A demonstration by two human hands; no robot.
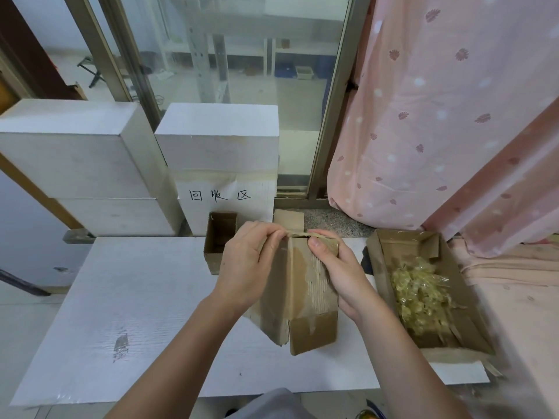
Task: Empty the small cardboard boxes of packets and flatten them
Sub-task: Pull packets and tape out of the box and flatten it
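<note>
White board serves as worktop, lying flat with its near edge toward the person; white blocks stacked past its far-left corner, one carrying a handwritten paper label. Pink curtain hangs beyond the right edge. At the right edge sits an open tray-box, long axis running near to far, holding a heap of clear packets with pale yellowish contents. At the far edge, about mid-width, a small box stands open-topped; whether anything is inside cannot be told. The box in hand is held up over the middle of the worktop, just right of centre, long axis running away from the person and tilted upward at the far end; near-end flaps hang open toward the near edge, and a torn patch of tape shows on its upper face. No packets visible in it, so it reads as emptied and in the flattening step. Left hand grips the far-left top corner, fingers curled over the rim, pinching cardboard. Right hand grips the far-right top corner, thumb pressed on the upper face, fingers wrapped behind. Both grips sit at the far end, either side of the top seam, so the body of the box lies toward the person from the grips. Judgement: the coming move turns on that seam between the two hands, pulling apart or pressing down along the long axis; neither hand is clearly nearer. Risk: leftover tape may resist and tear the board unevenly.
</note>
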